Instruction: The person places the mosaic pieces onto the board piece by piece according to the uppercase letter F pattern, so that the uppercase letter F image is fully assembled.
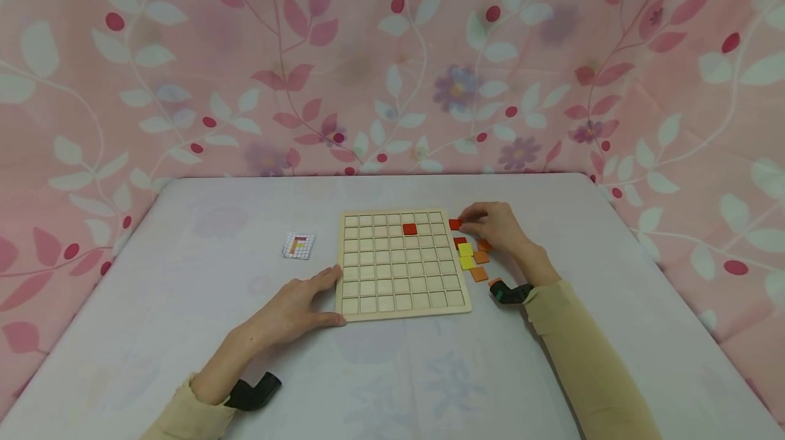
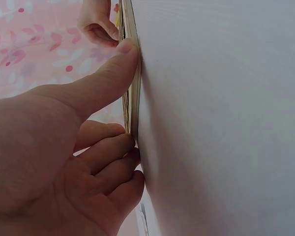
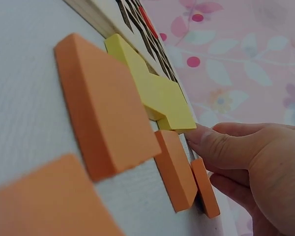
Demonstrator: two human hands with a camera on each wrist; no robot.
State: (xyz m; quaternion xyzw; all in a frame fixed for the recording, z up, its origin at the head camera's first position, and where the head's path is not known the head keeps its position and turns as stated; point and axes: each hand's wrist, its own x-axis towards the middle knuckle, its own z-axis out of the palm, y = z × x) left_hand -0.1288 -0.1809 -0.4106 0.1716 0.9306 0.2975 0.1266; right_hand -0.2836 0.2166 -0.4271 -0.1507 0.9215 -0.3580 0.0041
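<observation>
Left hand [image 1: 300,307], thumb and fingers apart, braces the wooden grid board [image 1: 392,268]; right hand [image 1: 493,227] is at the red square tile [image 1: 454,224] right of the board, whether pinching I cannot tell; lift level.

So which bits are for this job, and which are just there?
For the job:
board, touched by the left hand
red tiles, one at the right hand
yellow tiles
orange tiles
card, probably: it shows a coloured grid

Just there:
flowery cloth
table
black wrist gadgets
</observation>
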